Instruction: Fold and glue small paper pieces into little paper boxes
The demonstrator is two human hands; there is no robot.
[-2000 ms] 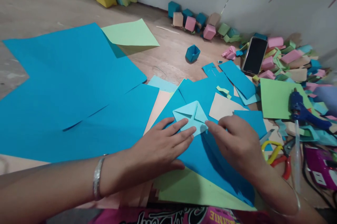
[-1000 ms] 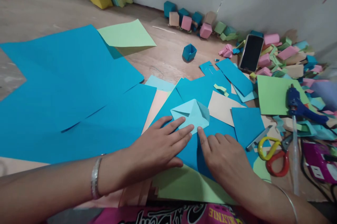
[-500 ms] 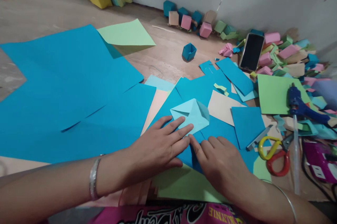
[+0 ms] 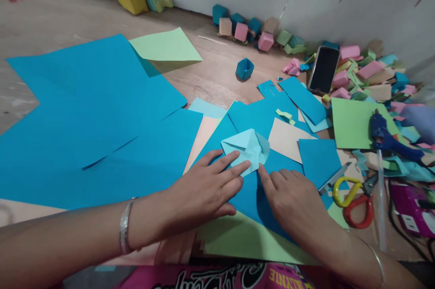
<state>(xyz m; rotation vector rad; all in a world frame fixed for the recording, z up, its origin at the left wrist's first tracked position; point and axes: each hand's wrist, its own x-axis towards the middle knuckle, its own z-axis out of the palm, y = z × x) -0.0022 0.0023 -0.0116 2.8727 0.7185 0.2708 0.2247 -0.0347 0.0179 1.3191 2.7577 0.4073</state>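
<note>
A folded light-blue paper (image 4: 250, 144) lies on blue sheets in front of me, with raised flaps and creases. My left hand (image 4: 214, 185) is open, its fingers spread and lying flat over the paper's lower left part. At the paper's lower right edge, my right hand (image 4: 294, 196) presses with its stretched index fingertip. Its other fingers are curled under, and its thumb is hidden. Neither hand grips anything. A cream paper piece (image 4: 288, 137) and a blue square (image 4: 319, 157) lie just right of the folded paper.
Large blue sheets (image 4: 95, 98) spread to the left. At right lie scissors (image 4: 353, 196), a cutter knife (image 4: 335, 178), a glue gun (image 4: 382, 130) and a phone (image 4: 324, 69). Small folded paper boxes (image 4: 241, 32) line the wall, and an open blue box (image 4: 244, 69) stands nearer.
My right index fingertip has moved right along the folded paper's lower edge, away from my left hand. My left hand has stayed on the paper. The view has shifted slightly.
</note>
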